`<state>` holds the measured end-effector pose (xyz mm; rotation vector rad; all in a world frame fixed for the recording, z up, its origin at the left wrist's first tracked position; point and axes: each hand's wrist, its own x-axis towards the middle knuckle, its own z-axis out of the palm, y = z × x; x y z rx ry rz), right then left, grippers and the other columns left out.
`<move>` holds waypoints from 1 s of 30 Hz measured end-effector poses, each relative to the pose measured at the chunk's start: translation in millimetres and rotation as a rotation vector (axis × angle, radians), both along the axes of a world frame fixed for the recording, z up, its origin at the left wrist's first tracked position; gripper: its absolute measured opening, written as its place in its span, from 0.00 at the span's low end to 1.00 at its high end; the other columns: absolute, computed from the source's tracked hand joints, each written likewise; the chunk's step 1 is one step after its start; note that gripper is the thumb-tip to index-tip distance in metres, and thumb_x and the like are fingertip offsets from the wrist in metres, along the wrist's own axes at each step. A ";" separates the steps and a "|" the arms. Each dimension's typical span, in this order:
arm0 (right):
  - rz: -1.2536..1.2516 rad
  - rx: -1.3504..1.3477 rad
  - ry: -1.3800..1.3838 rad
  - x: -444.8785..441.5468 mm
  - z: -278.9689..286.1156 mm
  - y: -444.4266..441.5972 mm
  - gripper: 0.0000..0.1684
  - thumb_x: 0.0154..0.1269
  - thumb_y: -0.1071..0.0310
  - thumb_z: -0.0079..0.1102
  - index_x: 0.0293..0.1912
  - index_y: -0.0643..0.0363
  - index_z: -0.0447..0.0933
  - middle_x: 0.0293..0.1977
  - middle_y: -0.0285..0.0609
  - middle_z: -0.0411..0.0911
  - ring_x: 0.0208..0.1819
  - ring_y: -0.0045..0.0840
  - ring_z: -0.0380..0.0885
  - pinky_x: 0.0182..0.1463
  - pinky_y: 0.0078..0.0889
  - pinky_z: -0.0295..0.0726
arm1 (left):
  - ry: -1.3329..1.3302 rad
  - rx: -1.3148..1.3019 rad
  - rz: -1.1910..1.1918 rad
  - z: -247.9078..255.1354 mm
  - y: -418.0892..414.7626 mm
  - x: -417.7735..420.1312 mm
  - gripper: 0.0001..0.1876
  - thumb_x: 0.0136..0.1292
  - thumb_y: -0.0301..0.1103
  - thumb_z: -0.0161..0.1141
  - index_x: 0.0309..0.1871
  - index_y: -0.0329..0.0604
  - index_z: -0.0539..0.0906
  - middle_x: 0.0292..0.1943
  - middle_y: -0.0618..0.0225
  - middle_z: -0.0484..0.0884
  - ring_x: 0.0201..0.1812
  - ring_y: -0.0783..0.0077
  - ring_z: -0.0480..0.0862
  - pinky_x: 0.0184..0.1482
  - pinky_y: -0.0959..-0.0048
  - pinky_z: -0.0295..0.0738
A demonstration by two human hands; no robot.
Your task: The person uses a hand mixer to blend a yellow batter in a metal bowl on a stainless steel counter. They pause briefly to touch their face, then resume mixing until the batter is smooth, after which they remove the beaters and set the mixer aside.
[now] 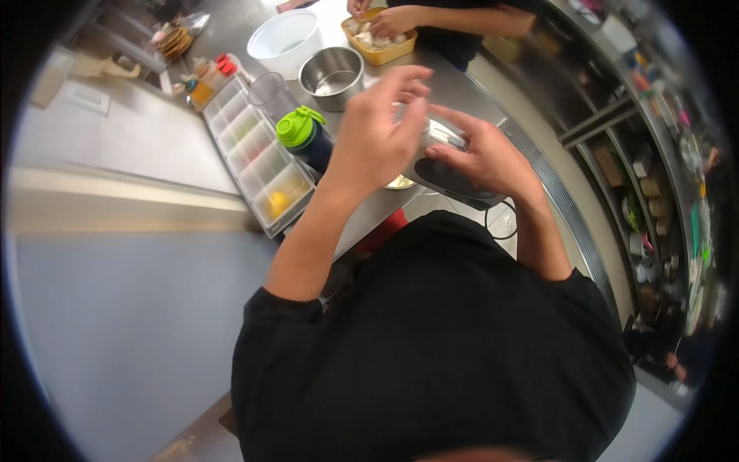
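Note:
My right hand [488, 153] grips the silver upper part of a grey appliance [447, 170], its thumb and index finger on either side of it. The appliance has a dark side panel; its exact kind is unclear. My left hand [378, 130] is raised over the left side of the appliance, its fingers bent and blurred. Whether that hand holds anything is hidden. Pale yellow food [400, 182] shows below my left wrist. Close beside the left hand stands a dark bottle with a lime-green lid [300, 128].
Behind the bottle are a clear container [271, 92], a steel pot [332, 95] and a white plastic tub [276, 49]. A compartmented clear-lidded box [251, 150] lines the left edge. Across the counter, another person's hands [395, 22] reach into a yellow tub [388, 56]. A dark cable [486, 222] loops nearby.

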<state>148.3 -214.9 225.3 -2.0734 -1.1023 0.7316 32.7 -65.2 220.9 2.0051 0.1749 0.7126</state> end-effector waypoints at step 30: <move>0.190 0.294 0.111 35.0 -11.9 7.0 0.20 0.46 0.75 0.69 0.41 0.68 0.76 0.33 0.47 0.83 0.35 0.27 0.81 0.42 0.30 0.79 | 0.296 0.313 -0.097 0.4 -11.6 60.0 0.42 0.66 0.55 0.55 0.75 0.37 0.56 0.24 0.53 0.85 0.32 0.44 0.85 0.41 0.58 0.78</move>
